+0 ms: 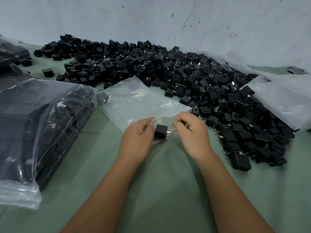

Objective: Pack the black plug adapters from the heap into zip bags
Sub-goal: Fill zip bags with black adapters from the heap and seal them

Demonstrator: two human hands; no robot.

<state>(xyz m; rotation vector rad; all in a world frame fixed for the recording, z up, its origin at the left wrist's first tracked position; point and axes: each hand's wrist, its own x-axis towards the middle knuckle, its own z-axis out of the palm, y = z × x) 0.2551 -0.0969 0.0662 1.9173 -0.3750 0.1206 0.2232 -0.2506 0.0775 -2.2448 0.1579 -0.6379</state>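
Observation:
A clear zip bag (134, 101) lies flat on the green cloth in the middle of the view, its mouth towards me. My left hand (137, 138) pinches the bag's near edge on the left. My right hand (190, 130) pinches the same edge on the right. Between the two hands one black plug adapter (161, 131) sits at the bag's mouth, prongs pointing right. Another adapter (102, 97) shows through the bag's far left corner. A large heap of black adapters (193, 84) spreads from the back to the right.
A stack of filled zip bags (38, 125) stands at the left, with more bagged adapters (11, 52) behind. A big clear plastic sack (282, 98) lies on the heap at the right. A pale wall (151, 19) rises behind the heap.

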